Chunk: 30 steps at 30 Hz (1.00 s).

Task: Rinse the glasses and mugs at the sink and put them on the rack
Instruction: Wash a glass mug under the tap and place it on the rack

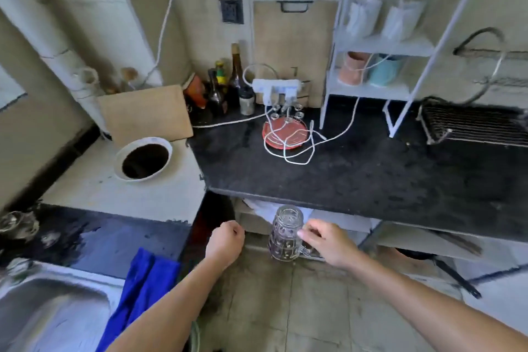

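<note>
My right hand (328, 243) grips the handle of a clear dimpled glass mug (285, 233), held upside down in the air in front of the black counter's front edge. My left hand (227, 241) hangs beside it with curled fingers and holds nothing. The steel sink (51, 311) shows at the bottom left. A white shelf rack (380, 46) stands at the back right with pale cups on its upper shelf and a pink and a teal mug lower down. A dark wire dish rack (471, 126) sits at the far right of the counter.
On the black counter (357, 168) lie a red plate (285, 131) under white cables and a power strip. Dark bottles (228, 83) stand at the back. A white bowl (144, 158) and a wooden board sit on the pale ledge. A blue cloth (143, 288) hangs by the sink.
</note>
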Tool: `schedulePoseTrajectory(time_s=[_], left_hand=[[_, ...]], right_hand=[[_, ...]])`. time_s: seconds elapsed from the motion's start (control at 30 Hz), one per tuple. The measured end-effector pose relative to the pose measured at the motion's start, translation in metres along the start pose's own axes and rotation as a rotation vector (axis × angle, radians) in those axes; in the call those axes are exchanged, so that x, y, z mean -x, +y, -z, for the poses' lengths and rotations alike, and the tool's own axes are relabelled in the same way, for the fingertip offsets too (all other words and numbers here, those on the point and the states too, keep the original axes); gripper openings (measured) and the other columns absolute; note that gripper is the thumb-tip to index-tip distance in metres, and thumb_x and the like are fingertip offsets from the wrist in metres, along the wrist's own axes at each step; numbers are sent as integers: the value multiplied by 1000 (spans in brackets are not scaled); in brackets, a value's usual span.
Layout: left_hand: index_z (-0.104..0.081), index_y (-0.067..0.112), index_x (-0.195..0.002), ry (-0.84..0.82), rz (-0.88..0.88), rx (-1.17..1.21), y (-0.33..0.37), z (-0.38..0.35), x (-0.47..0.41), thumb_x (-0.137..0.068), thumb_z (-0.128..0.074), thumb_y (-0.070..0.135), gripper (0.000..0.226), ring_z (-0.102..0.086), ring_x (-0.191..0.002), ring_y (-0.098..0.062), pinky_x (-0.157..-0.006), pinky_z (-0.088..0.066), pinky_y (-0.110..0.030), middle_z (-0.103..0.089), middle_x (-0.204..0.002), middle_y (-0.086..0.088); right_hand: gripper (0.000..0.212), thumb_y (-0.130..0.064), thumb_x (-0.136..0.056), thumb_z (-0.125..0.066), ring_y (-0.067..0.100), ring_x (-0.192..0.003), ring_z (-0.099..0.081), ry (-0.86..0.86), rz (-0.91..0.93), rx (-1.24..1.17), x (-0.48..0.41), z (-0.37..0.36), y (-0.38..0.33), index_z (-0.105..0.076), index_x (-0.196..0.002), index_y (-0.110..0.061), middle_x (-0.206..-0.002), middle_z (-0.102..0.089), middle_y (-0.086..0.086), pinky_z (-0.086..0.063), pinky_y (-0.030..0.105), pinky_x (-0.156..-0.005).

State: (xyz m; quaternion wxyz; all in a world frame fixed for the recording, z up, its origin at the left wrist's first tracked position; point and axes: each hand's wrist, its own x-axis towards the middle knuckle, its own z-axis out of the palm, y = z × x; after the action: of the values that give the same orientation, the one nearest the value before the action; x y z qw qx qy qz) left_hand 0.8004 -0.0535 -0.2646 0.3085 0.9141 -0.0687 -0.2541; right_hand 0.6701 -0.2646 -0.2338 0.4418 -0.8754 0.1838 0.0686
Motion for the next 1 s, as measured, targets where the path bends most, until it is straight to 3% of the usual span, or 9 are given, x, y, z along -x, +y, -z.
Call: schedulePoseTrajectory(time_s=[0.13,0.23,0.37,0.5,0.63,0.77,0.9,1.0], left_hand=[[-44,19,-60,-96,-145,-113,91,-55,-8,-87,-40,17,26,-49,-61,-21,-58,-41,-27,-52,-63,1],[-49,22,-64,-161,-254,-175,155,-90,-18,-89,-44,19,25,-53,-61,-21,-52,-40,-23,-58,-64,2],[-50,21,-62,-227,-387,-204,235,-134,-42,-87,-46,21,25,-56,-65,-26,-61,-45,-30,-63,-72,-4],[-58,20,-75,-300,-564,-219,316,-177,-72,-90,-48,22,19,-61,-67,-19,-56,-44,-25,-62,-69,3],[-62,18,-79,-355,-645,-211,401,-212,-100,-90,-46,22,19,-64,-73,-23,-64,-51,-35,-66,-74,0],[-63,13,-88,-382,-718,-174,488,-243,-122,-93,-47,23,19,-62,-75,-22,-69,-51,-34,-65,-78,-1],[-57,11,-111,-324,-724,-97,563,-275,-140,-98,-44,32,28,-56,-80,-17,-70,-43,-29,-62,-95,-3],[-49,9,-125,-235,-741,-10,606,-299,-153,-100,-40,38,39,-58,-92,-20,-76,-43,-31,-59,-116,-9]], right_hand=[[29,-36,-94,-57,3,-60,-47,159,-113,37,21,78,56,-55,-74,-17,-63,-53,-6,-33,18,-59],[31,-36,-95,-56,5,-61,-49,283,-196,39,32,128,91,-51,-68,-21,-62,-53,-6,-35,19,-59],[37,-34,-95,-56,13,-62,-48,453,-290,-11,33,186,140,-45,-64,-19,-60,-47,-4,-35,30,-61],[38,-33,-96,-56,10,-61,-49,587,-380,-61,25,249,178,-45,-61,-23,-60,-48,-5,-36,29,-61],[32,-35,-96,-53,17,-72,-58,718,-493,-106,9,314,214,-56,-69,-17,-70,-60,-3,-42,36,-68],[37,-32,-98,-48,23,-67,-57,835,-566,-132,-4,377,246,-55,-71,-8,-66,-58,3,-39,36,-61],[37,-32,-99,-46,21,-63,-56,927,-614,-189,-13,434,282,-56,-73,-8,-69,-60,6,-42,37,-63],[35,-34,-99,-45,23,-69,-61,948,-627,-213,-26,479,322,-62,-81,-9,-76,-65,5,-50,42,-73]])
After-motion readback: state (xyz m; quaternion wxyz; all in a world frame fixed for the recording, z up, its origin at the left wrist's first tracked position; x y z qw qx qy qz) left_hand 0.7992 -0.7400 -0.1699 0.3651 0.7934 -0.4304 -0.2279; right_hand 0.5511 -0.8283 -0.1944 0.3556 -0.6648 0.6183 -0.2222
